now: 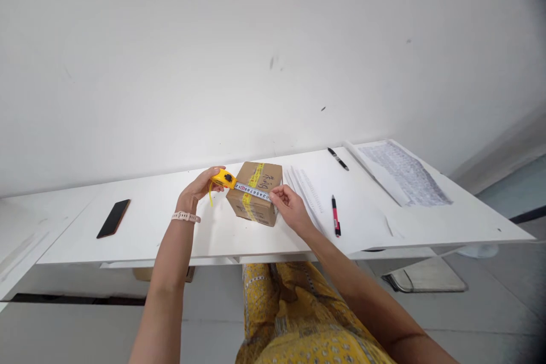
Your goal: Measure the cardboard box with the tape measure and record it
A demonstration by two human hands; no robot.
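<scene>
A small brown cardboard box (256, 198) with yellow tape and dark handwriting sits on the white desk (145, 239). At the box's left side, my left hand (203, 183) is closed around the yellow case of a tape measure (224, 178). The numbered blade (251, 191) runs out to the right across the box, along its near top edge. My right hand (290, 205) pinches the blade's far end at the box's right corner. A yellow strap hangs below the tape measure case.
To the left lies a dark phone (113, 218). Right of the box are white papers (315, 193), a red and black pen (336, 216) and a black pen (338, 159). A sheet with dense writing (401, 173) lies farther right. A white wall (239, 57) stands behind the desk.
</scene>
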